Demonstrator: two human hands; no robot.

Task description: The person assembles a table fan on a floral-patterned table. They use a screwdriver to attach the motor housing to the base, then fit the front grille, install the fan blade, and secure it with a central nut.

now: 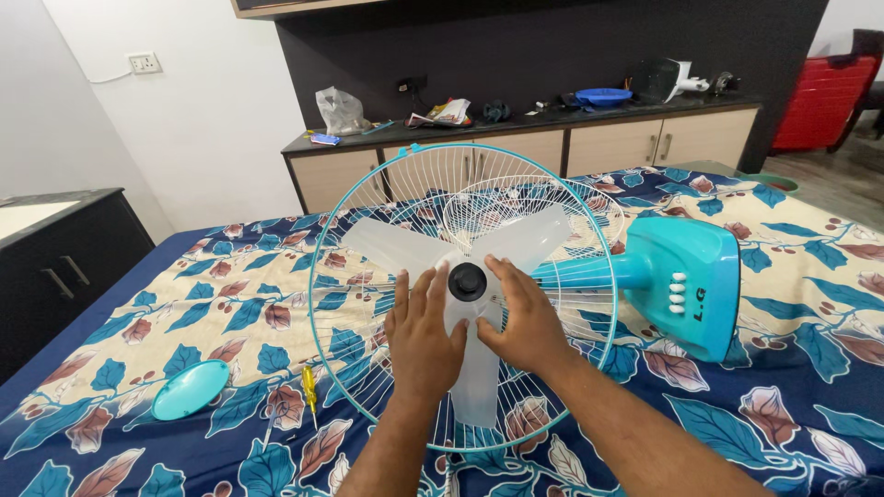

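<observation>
on the bed [810,368], left hand [422,331] and right hand [523,317] are laid flat, fingers spread and released, on one three-bladed fan blade [479,368].

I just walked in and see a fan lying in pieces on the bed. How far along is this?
Already off: the teal round cap lies on the bedsheet beside a yellow screwdriver. In hand: the left hand and right hand press on the clear blades around the black hub knob. Still in place: blades, rear wire guard and teal base.
</observation>
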